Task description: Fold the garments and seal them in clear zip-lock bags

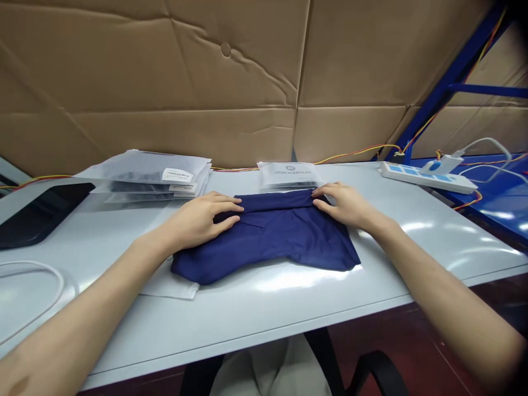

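Note:
A navy blue fabric garment (268, 236) lies folded on the table, a flat band running along its far edge. What kind of garment it is, I cannot tell. Near the band's left end, my left hand (206, 216) holds the cloth with its thumb and fingers. At the far right corner, my right hand (341, 203) grips the band between thumb and fingers. Under the garment's left side, a pale plastic bag (175, 289) sticks out toward me. Just behind the cloth lies a frosted bag (289, 175) with grey lettering.
A stack of frosted bags with white labels (152, 168) sits at the back left. Beside it lies a black phone-like slab (45, 214), with a white cable (58, 275) nearer. A power strip (427, 177) with plugs stands at the right. Cardboard (198, 132) walls the back.

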`<state>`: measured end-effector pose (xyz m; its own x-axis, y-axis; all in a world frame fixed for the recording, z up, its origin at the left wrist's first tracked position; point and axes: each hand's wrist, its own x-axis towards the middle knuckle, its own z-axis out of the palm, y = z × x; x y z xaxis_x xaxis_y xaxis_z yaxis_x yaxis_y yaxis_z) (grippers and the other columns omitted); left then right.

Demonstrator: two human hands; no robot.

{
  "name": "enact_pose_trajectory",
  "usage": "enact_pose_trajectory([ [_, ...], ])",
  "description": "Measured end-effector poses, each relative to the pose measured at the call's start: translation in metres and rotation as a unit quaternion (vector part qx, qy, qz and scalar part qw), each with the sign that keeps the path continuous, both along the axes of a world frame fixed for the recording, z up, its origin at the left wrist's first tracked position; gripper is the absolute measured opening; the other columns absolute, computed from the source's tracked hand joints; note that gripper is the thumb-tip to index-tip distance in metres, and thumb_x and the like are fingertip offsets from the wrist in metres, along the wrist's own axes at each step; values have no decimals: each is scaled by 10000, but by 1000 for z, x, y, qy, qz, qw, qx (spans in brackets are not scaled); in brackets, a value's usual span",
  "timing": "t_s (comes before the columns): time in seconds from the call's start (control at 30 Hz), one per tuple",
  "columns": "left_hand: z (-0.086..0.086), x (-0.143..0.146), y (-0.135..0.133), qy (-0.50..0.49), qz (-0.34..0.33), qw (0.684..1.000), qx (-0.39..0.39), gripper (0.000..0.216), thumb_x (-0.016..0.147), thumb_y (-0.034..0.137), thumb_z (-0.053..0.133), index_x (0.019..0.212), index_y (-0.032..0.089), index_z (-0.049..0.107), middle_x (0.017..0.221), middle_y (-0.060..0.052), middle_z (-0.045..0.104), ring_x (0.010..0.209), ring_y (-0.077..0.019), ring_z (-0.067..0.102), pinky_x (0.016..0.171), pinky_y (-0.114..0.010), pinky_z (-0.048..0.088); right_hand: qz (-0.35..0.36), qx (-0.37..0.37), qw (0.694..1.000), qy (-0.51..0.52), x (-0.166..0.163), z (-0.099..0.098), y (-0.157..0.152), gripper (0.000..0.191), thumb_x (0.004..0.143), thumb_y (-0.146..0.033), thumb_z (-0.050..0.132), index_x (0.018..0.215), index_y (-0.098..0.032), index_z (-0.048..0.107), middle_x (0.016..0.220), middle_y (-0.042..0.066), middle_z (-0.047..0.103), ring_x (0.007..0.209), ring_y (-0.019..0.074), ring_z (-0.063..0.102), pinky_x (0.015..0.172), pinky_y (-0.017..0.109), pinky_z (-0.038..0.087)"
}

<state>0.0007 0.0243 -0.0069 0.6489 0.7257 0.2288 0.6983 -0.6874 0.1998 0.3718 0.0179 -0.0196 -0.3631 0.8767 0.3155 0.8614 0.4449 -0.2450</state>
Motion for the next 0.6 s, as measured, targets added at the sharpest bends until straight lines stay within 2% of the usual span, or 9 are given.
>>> enact_pose_trajectory([
  [0.17,2,2,-2,6,2,1000,-3,434,978,519,482,1241,264,713,1355,-44,686,1273,-268,592,1114,-455,455,9,9,1000,8,1,-1,0,244,949,-336,567,1075,-221,741,1155,90,757,1117,304,659,1023,505,495],
  [0.3,16,2,-12,-14,11,1000,22,386,983,482,484,1228,262,685,1337,-43,686,1267,-264,585,1104,-440,453,8,39,998,47,1,5,-6,205,953,-311,562,1042,-230,728,1121,71,763,1104,281,664,1018,483,497],
  [0.47,32,-10,-53,-58,28,997,53,197,965,399,530,968,259,669,1085,-32,725,1039,-236,650,933,-379,520,-3,73,990,117,4,14,-36,169,967,-329,570,996,-240,711,1047,47,765,1046,260,672,979,447,501],
  [0.6,25,-37,-98,-70,27,997,30,103,901,400,636,905,306,679,999,-1,711,935,-232,656,832,-365,542,30,48,990,130,11,15,-74,135,971,-334,578,978,-264,693,1012,35,749,1002,242,675,940,418,512],
])
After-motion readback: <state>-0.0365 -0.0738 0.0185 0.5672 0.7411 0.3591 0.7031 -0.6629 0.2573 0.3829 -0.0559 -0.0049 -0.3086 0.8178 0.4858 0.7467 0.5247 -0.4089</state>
